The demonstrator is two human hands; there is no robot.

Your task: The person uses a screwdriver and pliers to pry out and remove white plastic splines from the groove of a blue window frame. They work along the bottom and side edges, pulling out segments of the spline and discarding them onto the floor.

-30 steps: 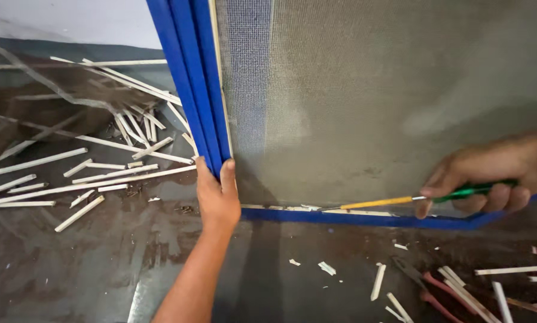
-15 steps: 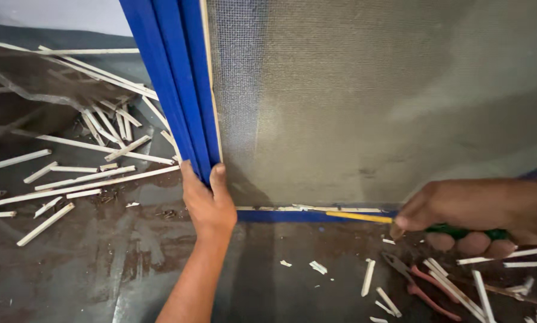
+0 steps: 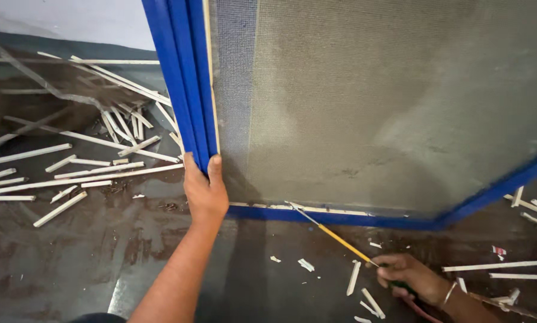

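- Blue frame (image 3: 182, 90) with mesh screen (image 3: 370, 101) stands on the floor (image 3: 71, 257); left hand (image 3: 206, 190) stays clamped on its upright.
- Right hand (image 3: 409, 276), closed around the screwdriver (image 3: 334, 234), has pulled back; only the tip now touches the bottom-rail strip (image 3: 328, 210).
- Prying looks paused.

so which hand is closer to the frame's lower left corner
Left. The left hand grips the blue frame just above that corner; the right hand is off to the right on the floor, holding a yellow-shafted tool.

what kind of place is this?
Likely a workshop floor where mesh screens get framed: a blue frame with grey mesh, pale strip offcuts strewn over the stained dark floor.
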